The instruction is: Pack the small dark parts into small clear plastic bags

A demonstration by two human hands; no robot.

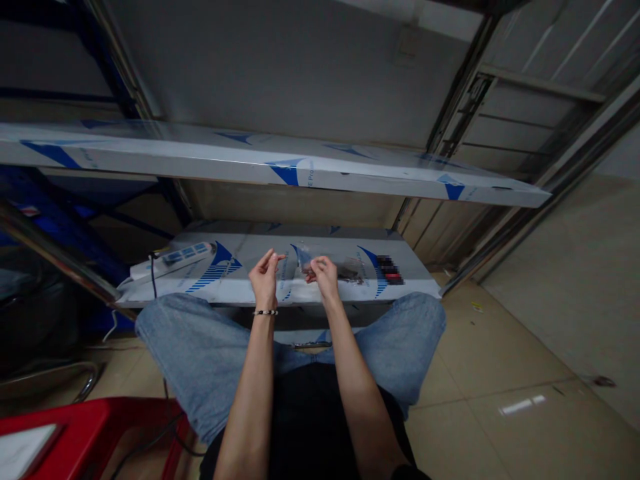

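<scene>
Above the lower shelf, my left hand (264,275) is closed in a pinch, with a beaded bracelet at its wrist. Something small and reddish-brown shows at its fingertips, too small to name. My right hand (325,275) is closed on a thin, clear plastic bag (303,255), just right of the left hand. Dark brown bits show under its fingers; whether they are inside the bag I cannot tell. Close by on the right, a pile of small dark pieces (353,271), apparently in clear plastic, lies on the shelf.
The film-covered lower shelf (240,288) bears a white power strip (185,257) at left and a blurred dark-and-red item (391,270) at right. An upper shelf (225,157) crosses ahead. A red stool (85,427) stands at lower left, with a black cable beside it.
</scene>
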